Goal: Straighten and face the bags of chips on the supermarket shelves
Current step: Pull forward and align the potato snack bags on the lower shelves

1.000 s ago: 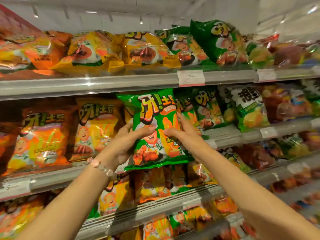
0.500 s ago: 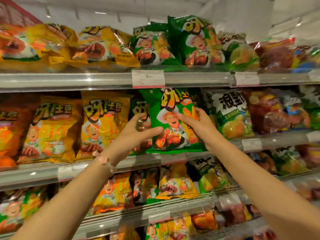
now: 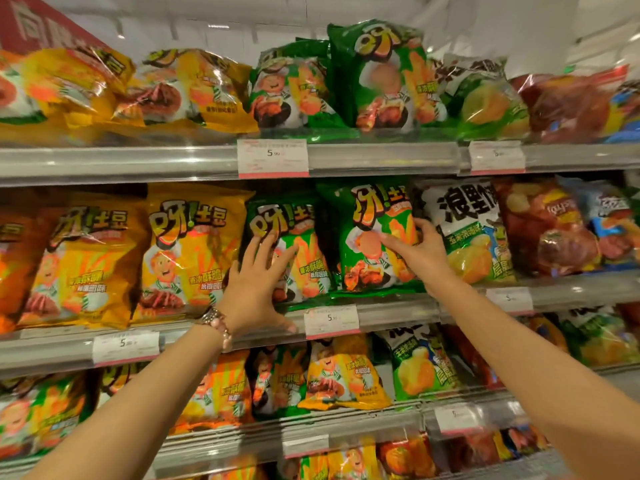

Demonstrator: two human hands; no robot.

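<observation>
The fingers (image 3: 273, 249) of the left hand (image 3: 254, 289) are spread and laid flat on the front of a glossy green plastic chip bag (image 3: 304, 258) with orange lettering, standing upright on the second shelf from the top. The thumb lies low along the grey metal shelf rail (image 3: 398, 313), just left of the white paper price tag (image 3: 331, 321) marked 5. A beaded bracelet (image 3: 217, 323) circles the wrist.

The fingers (image 3: 394, 242) of the right hand (image 3: 424, 251) are loosely extended, the tips pressing on the face of a second green chip bag (image 3: 372, 216), which stands upright and front-facing directly above the price tag; the thumb is hooked at that bag's right edge. Neither hand closes round its bag.

The two green bags touch side by side. Left of the price tag and on the same shelf stand two yellow chip bags (image 3: 188, 251), upright, labels forward. Right of the tag, beside the second green bag, is a green-and-white chip bag (image 3: 467, 233) with black characters, then a dark red chip bag (image 3: 543, 230). Above the tag, on the top shelf, more green bags (image 3: 377, 77) lean unevenly.
</observation>
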